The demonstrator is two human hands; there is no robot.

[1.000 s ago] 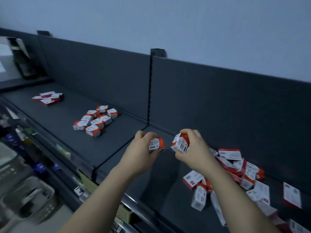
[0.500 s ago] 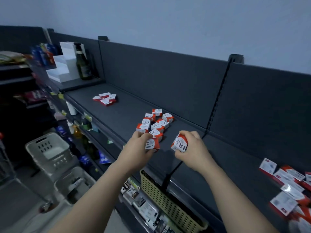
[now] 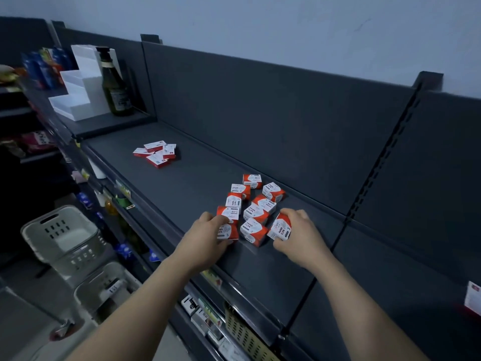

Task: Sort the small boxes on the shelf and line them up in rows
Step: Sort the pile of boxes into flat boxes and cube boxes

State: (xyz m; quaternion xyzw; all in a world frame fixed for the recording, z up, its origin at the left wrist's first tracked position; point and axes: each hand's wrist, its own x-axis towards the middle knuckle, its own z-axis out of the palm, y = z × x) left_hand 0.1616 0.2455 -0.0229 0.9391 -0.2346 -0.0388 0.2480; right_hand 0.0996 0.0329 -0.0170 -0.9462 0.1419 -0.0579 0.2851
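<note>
Several small red-and-white paper clip boxes stand in two rough rows on the dark grey shelf. My left hand grips one such box at the near end of the left row, low on the shelf surface. My right hand holds another box tilted, to the right of the nearest box of the right row. A loose pile of flatter red-and-white boxes lies further left on the shelf.
A dark bottle and a white stepped display stand sit at the shelf's far left end. Grey baskets stand on the floor to the left. A yellow wire basket sits on a lower shelf. A flat box shows at the right edge.
My view and both hands have swung left from the messy pile to the lined-up boxes. Both hands have come down to the shelf with their boxes, at the near end of the rows.
</note>
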